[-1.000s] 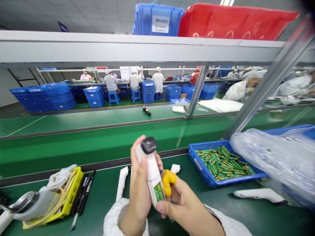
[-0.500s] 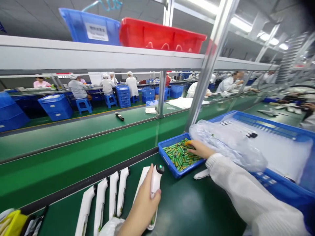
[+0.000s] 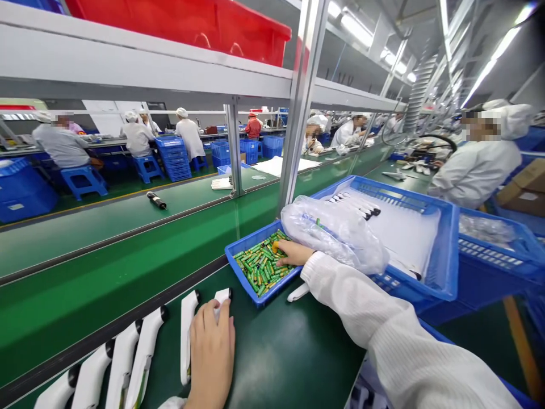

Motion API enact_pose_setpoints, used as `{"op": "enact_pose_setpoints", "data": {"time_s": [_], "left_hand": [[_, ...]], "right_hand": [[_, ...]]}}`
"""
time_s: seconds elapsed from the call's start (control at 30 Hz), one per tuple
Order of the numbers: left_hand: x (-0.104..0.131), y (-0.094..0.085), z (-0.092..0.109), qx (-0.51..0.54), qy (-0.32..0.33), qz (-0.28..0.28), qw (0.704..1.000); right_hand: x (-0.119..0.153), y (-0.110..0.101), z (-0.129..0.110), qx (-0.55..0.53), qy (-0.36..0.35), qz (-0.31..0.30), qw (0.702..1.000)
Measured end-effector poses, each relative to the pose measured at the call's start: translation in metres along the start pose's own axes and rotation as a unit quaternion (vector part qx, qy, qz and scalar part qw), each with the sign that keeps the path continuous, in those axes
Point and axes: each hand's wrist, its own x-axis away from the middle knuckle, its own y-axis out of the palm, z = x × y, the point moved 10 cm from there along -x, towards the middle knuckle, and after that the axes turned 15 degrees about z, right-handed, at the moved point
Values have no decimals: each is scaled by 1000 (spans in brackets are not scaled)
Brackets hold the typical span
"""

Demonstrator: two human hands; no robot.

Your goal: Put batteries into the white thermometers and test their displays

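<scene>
My left hand (image 3: pixel 213 346) is closed over a white handheld thermometer (image 3: pixel 222 296) with a black tip, lying on the green tabletop; the palm hides most of it. Just left of it lies another white thermometer (image 3: pixel 187 335). Several more white thermometers (image 3: pixel 142 352) lie in a row toward the lower left, some with green showing in their handles. My right hand (image 3: pixel 294 253), with an orange finger cover, reaches into a blue tray (image 3: pixel 240 275) of small green batteries (image 3: pixel 261 267). Its fingers are curled down among the batteries, and what lies between the fingertips is partly hidden.
A clear plastic bag (image 3: pixel 336 233) rests against a large blue crate (image 3: pixel 447 250) holding thermometers on white sheeting. A white part (image 3: pixel 298 292) lies under my right sleeve. A metal post (image 3: pixel 298 108) rises behind the tray. A co-worker (image 3: pixel 477 153) sits at the right.
The view has swung right. My left hand has turned palm down, and the thermometer it held up now lies on the tabletop under it. My right hand is still in the battery tray.
</scene>
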Motion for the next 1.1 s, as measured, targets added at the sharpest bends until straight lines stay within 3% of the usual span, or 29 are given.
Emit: {"op": "enact_pose_setpoints", "data": {"time_s": [0.07, 0.2, 0.27, 0.33, 0.47, 0.63, 0.73, 0.93, 1.03, 1.1], "left_hand": [[0, 2, 36, 72, 53, -13, 996], [15, 45, 110, 222, 92, -205, 949], [18, 68, 129, 227, 73, -276, 931], [16, 84, 137, 224, 57, -304, 924], [17, 88, 129, 221, 45, -313, 923], [26, 58, 85, 156, -8, -306, 939], [26, 46, 72, 116, -30, -306, 945], [36, 58, 83, 158, -69, -374, 911], [39, 50, 71, 205, -97, -370, 901], [37, 35, 59, 309, -141, -348, 874]], "right_hand": [[0, 2, 0, 2, -4, -2, 1000], [-1, 2, 1, 6, -4, 5, 1000], [0, 0, 1, 7, -3, 12, 1000], [0, -2, 1, 9, 1, 25, 1000], [0, -9, 3, 10, 22, 60, 998], [0, -12, 13, 5, 69, 90, 994], [-1, -11, 18, -15, 88, 91, 992], [-1, -17, 29, -82, 132, 126, 980], [1, -22, 31, -139, 152, 152, 967], [4, -26, 29, -187, 161, 164, 955]]}}
